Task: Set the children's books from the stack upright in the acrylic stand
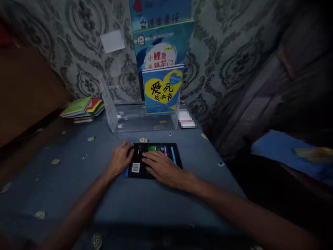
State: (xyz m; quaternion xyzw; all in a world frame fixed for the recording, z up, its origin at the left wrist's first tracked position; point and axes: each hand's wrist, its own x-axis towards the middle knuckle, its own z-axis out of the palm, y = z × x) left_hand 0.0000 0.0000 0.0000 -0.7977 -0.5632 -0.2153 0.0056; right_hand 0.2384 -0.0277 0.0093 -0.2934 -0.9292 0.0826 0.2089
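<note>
Book (138, 157) flat on patterned tablecloth (145, 205), black back cover upward, in front of clear rack (145, 126). On cover: 1 barcode (135, 167) near lower left corner, blue strip along left edge, light-blue strip near right edge, coloured panels in upper part, partly hidden below fingers.

Left hand (121, 158): at left edge of book, fingers bent, fingertips at upper left corner. Cannot tell grip from light contact there.

Right hand (162, 169): laid palm down across middle and lower right of book, fingers extended and slightly spread, pointing left; not clamped.

Hands: 2, apart from each other, with strip of black cover visible between.

Rack: standing on tablecloth, well behind fingertips. At right end of rack: upright blue book (164, 88) with yellow heart on front. Behind it, higher up: 2 larger upright covers (160, 55), lower cover bearing white round title area.

Left of rack: stack of books (83, 107) with green book uppermost. Right of rack: pixelated white item (186, 119). Behind: patterned wallpaper (223, 41) with white sheet (112, 41) against it.
</note>
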